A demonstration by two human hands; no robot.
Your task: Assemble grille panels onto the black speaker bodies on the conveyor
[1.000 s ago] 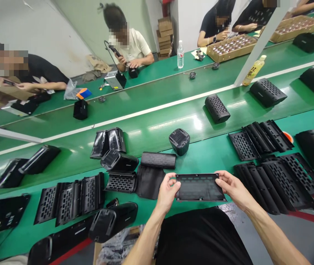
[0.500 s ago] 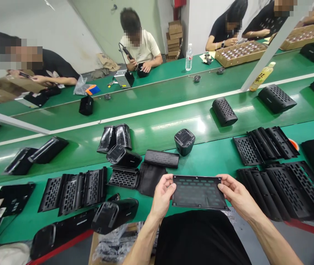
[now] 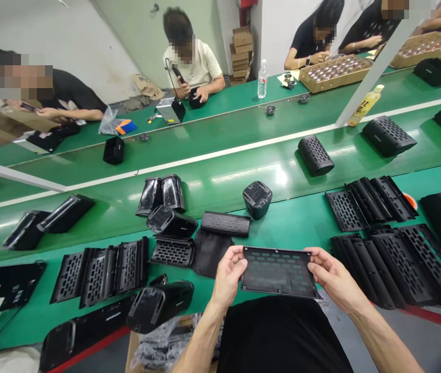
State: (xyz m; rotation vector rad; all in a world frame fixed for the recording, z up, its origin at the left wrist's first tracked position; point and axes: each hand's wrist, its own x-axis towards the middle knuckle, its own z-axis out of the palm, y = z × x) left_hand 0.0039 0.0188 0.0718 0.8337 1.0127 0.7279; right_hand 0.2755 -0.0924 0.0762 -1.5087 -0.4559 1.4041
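Note:
A black slotted speaker grille panel (image 3: 278, 272) with a thin mesh over its slots is stretched level between my two hands, just above the table's near edge. My left hand (image 3: 229, 274) pinches its left end, thumb on top. At the opposite end my right hand (image 3: 331, 274) grips the upper right corner between thumb and fingers. Beyond the panel lie a flat black mesh sheet (image 3: 212, 254) and a curved grille panel (image 3: 225, 224). Another grille (image 3: 173, 250) lies left of the sheet.
Stacked grilles flank me at left (image 3: 98, 272) and right (image 3: 395, 264). Black speaker housings (image 3: 160, 305) stand on the near table, and more (image 3: 315, 155) on the green conveyor (image 3: 212, 178). Several people sit across it. A slanted white post (image 3: 376, 62) rises at right. A box of plastic-wrapped parts (image 3: 162, 347) sits below.
The view has shifted slightly. Both hands keep hold of the grille panel, its right end now tilted marginally lower. Across the belt, the person in the light shirt has moved their hands a little.

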